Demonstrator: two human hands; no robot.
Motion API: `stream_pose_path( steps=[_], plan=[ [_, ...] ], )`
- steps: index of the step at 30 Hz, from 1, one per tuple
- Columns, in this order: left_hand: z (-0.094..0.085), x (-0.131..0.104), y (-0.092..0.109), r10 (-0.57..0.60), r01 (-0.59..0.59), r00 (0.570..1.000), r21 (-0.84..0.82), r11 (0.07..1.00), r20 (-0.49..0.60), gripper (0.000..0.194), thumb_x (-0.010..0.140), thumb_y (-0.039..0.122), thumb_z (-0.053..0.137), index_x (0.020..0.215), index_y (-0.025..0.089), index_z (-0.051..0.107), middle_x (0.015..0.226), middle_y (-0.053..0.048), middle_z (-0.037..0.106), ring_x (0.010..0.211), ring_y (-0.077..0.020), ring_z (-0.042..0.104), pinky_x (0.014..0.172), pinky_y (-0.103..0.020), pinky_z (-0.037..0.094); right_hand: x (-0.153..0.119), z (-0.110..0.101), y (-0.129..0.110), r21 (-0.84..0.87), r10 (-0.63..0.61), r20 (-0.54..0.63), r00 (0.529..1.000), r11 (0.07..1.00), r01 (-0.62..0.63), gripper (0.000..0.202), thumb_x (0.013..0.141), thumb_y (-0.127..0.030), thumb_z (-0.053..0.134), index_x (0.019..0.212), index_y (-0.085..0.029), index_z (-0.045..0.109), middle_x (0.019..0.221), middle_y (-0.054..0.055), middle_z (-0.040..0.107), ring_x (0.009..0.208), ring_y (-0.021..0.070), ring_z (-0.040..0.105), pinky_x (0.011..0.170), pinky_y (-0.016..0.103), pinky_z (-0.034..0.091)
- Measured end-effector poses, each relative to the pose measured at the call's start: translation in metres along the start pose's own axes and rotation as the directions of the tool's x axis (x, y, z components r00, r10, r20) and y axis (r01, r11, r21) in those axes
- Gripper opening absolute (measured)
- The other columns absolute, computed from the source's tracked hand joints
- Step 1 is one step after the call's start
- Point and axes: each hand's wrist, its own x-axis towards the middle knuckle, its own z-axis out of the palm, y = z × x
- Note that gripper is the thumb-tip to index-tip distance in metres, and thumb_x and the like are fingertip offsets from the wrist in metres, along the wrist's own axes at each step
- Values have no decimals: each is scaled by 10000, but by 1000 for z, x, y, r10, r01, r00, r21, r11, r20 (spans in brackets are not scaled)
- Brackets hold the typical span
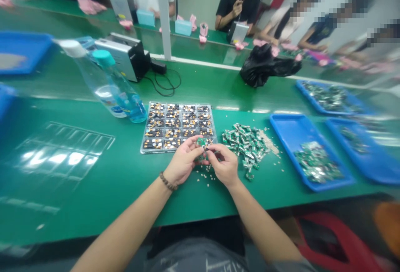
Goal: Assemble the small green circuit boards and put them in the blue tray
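At one four-column tray (pixel 156 151), left hand (pixel 183 160) and right hand (pixel 225 164) grasp one green circuit board (pixel 201 141).

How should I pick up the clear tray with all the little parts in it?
I'd hold the clear tray by its left and right rims, coming from the near side and keeping it level: it lies flat, with small parts filling its compartments.

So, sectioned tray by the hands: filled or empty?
Filled: the tray shows small parts in each visible compartment; the left hand overlaps one corner.
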Motion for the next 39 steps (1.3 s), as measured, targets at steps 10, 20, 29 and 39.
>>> stream_pose_path(
  steps=[10, 20, 29, 39],
  plan=[
    [0, 2, -5, 95, -92, 993, 44, 995, -65, 281, 713, 207, 757, 947, 154, 611, 797, 6, 644, 700, -91, 597, 648, -198, 521, -4, 0, -3, 152, 195, 51, 979, 968, -201, 279, 840, -266, 614, 1112, -205, 608, 1014, 65, 668, 836, 167, 650, 604, 245, 555],
    [-3, 5, -6, 183, -184, 983, 152, 971, 24, 454, 731, 268, 769, 1149, 174, 618, 1087, -90, 679, 1019, -196, 627, 803, -275, 529, 18, -51, -17, -236, 161, -4, 987, 959, -157, 187, 845, -337, 626, 930, -200, 722, 899, 37, 714, 785, 170, 643, 719, 293, 523],
    [-2, 0, -13, 229, -281, 960, 530, 800, 163, 351, 831, 301, 649, 1152, 177, 577, 994, -82, 659, 940, -175, 620, 772, -262, 508, 21, -323, 65, -596, 208, -656, 726, 446, -667, 365, 752, -400, 694, 993, -130, 741, 926, 176, 722, 830, 254, 661, 773, 346, 464],
    [-5, 5, -16, 275, -330, 938, 774, 540, 208, 307, 846, 332, 613, 1126, 204, 619, 953, -48, 671, 829, -167, 627, 756, -273, 486, 39, -363, 117, -652, 295, -635, 714, 290, -701, 285, 726, -358, 658, 889, -148, 761, 867, 115, 735, 816, 250, 652, 773, 344, 468]
  ],
)
